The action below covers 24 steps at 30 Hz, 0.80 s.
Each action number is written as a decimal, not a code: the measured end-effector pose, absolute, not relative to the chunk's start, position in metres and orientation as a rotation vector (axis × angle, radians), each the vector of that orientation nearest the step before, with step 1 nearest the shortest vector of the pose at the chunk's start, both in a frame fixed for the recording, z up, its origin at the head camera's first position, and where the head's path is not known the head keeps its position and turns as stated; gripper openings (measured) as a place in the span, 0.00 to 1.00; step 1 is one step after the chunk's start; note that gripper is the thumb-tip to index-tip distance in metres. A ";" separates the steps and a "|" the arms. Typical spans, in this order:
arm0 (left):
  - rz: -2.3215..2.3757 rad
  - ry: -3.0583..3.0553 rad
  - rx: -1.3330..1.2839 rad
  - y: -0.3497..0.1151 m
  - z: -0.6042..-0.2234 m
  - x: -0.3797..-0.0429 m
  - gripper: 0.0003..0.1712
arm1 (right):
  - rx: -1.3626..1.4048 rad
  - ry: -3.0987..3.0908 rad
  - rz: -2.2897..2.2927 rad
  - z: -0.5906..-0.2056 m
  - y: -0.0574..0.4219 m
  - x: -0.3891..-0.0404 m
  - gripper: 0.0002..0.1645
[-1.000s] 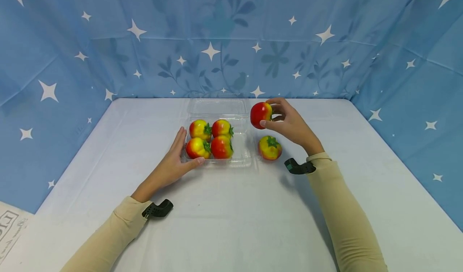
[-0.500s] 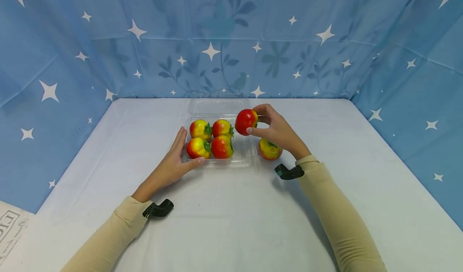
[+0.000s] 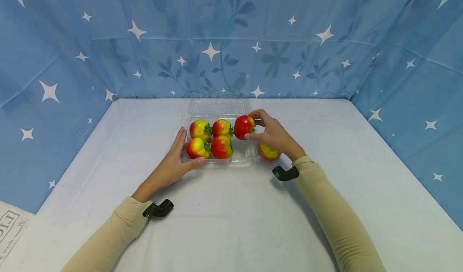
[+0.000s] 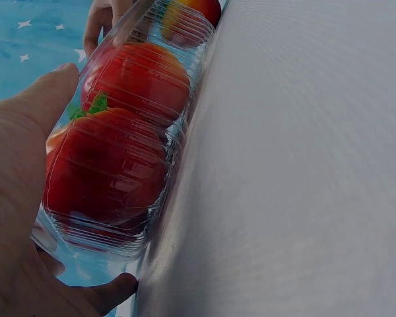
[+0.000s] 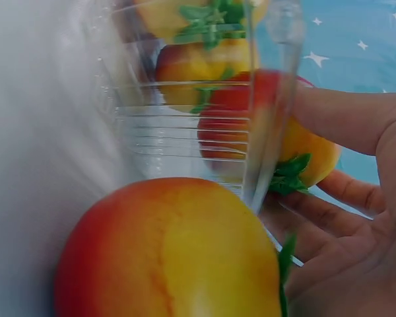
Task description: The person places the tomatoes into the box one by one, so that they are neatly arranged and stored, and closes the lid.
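At L end of clear box point(image 3: 242, 153), my L hand point(image 3: 177, 161) lies spread, prob. to steady it, & R hand point(image 3: 272, 133) pinches red fruit point(image 3: 242, 127) at back R, stem R prob. to match four fruits point(image 3: 221, 148) inside, w/ loose fruit point(image 3: 268, 152) just outside.

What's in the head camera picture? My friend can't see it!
A person's right hand holds a red-and-yellow fruit at the right end of an open clear box with four more fruits inside. The left hand is at its left end. Another fruit sits on the white table, partly hidden.
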<state>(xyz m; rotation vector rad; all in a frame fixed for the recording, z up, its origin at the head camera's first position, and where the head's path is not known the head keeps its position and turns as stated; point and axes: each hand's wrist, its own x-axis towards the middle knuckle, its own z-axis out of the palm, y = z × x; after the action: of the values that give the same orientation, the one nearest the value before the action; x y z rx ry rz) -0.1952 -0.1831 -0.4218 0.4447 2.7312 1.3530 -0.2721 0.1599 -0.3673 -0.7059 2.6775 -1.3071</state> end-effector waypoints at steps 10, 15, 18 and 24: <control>1.343 2.736 0.436 -0.183 -0.422 -0.196 0.68 | -0.776 2.727 -1.212 -0.373 0.155 -0.272 0.40; 1.344 2.737 0.435 -0.183 -0.422 -0.196 0.68 | -0.795 2.742 -1.167 -0.374 0.153 -0.271 0.40; 1.341 2.738 0.434 -0.183 -0.422 -0.196 0.68 | -0.816 2.754 -1.134 -0.375 0.152 -0.272 0.40; 1.346 2.737 0.437 -0.184 -0.423 -0.196 0.68 | -0.862 2.777 -1.080 -0.377 0.149 -0.274 0.41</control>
<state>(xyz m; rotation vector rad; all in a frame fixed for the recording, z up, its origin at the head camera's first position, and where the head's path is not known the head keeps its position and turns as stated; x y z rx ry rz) -0.1956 -0.1839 -0.4226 0.4373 2.7370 1.3460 -0.2736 0.1489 -0.3773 -0.8622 2.7774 -1.0803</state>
